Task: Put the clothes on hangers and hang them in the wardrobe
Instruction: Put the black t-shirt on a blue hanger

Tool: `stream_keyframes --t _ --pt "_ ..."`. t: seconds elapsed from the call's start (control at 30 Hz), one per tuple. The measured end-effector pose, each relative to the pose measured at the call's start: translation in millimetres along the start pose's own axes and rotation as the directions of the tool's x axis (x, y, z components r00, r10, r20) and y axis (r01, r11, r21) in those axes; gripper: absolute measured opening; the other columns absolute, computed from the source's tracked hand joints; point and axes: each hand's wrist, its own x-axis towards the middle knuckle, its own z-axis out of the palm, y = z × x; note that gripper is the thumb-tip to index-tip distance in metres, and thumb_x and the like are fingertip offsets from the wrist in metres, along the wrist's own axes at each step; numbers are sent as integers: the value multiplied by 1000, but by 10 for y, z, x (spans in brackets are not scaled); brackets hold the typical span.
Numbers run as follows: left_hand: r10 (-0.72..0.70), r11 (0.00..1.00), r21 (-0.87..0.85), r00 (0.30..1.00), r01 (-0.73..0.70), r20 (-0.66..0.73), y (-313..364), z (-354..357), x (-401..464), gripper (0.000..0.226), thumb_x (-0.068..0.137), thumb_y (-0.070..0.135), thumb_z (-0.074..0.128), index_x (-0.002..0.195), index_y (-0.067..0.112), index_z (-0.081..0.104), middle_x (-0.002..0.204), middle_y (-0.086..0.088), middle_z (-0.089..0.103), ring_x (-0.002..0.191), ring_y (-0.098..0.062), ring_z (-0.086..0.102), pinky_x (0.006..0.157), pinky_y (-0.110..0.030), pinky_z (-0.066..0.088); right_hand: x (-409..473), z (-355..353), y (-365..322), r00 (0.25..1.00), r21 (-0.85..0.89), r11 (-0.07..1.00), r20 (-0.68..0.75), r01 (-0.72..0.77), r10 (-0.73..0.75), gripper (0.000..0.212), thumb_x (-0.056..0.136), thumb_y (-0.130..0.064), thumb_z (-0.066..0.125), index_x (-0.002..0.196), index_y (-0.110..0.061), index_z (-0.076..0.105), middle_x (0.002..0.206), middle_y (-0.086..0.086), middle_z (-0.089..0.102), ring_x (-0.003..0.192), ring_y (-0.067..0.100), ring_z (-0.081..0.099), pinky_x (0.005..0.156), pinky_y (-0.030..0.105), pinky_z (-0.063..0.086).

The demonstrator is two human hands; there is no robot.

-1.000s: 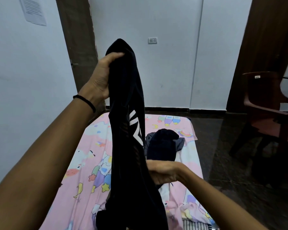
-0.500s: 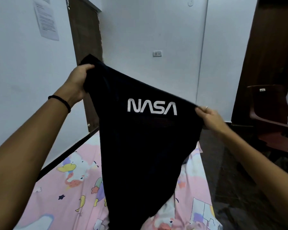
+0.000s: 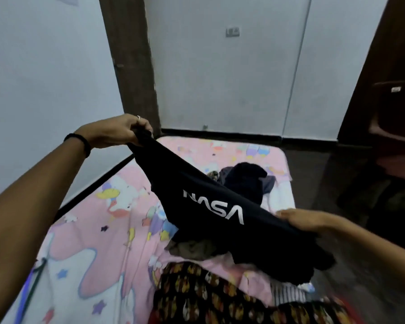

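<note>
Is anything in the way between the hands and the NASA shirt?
No. The left hand and the right hand both already grip the NASA shirt, stretched above the bed. No hanger or wardrobe is clearly visible, so that path can't be judged.

right hand (image 3: 301, 221) blurred, hanger (image 3: 34, 280) edge-cropped

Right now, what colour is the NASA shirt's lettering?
White, on the dark navy NASA shirt; head view shows it.

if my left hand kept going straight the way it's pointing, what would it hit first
Probably the brown door frame: your left hand, gripping the NASA shirt, points forward and right toward it. Depth is unclear.
</note>
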Motion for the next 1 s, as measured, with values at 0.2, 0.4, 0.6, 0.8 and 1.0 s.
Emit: stream_keyframes --t 0.2,0.4,0.6,0.8,1.0 --pt "-66 995 79 990 56 123 -319 263 -68 35 81 -21 43 78 9 60 105 -17 63 85 -16 59 69 -19 51 -17 1051 177 892 -138 987 432 -83 135 42 95 -8 40 135 -4 48 134 8 56 104 10 57 83 15 43" --pt "-154 986 60 988 154 9 -492 155 -65 31 88 -13 47 79 13 61 92 -8 58 81 -22 60 73 -34 56 91 951 86 887 183 979 462 -84 -10 56 83 -28 56 126 8 52 132 35 49 117 36 55 86 32 46" --pt "-178 984 29 984 178 -11 -557 129 -141 34 86 -19 36 80 6 59 96 -16 58 83 -27 61 81 -45 58 267 386 94 955 365 917 179 158 -236 23 93 -26 60 80 -6 62 72 2 56 63 10 52 59 21 41" --pt "-159 985 -83 983 152 -91 -571 155 -76 34 83 -20 38 75 5 60 91 -20 60 81 -22 60 76 -25 55 319 -411 38 769 122 914 -591 386 -246 30 99 -15 51 74 0 57 64 4 45 60 10 41 47 17 31" --pt "-127 985 -125 989 117 -74 -363 215 32 40 77 36 61 79 -4 53 76 -9 50 75 -21 48 75 -33 40 225 -923 -270 527 82 840 -810 536 -257 38 99 -24 51 73 3 49 65 6 41 63 13 38 58 33 30"
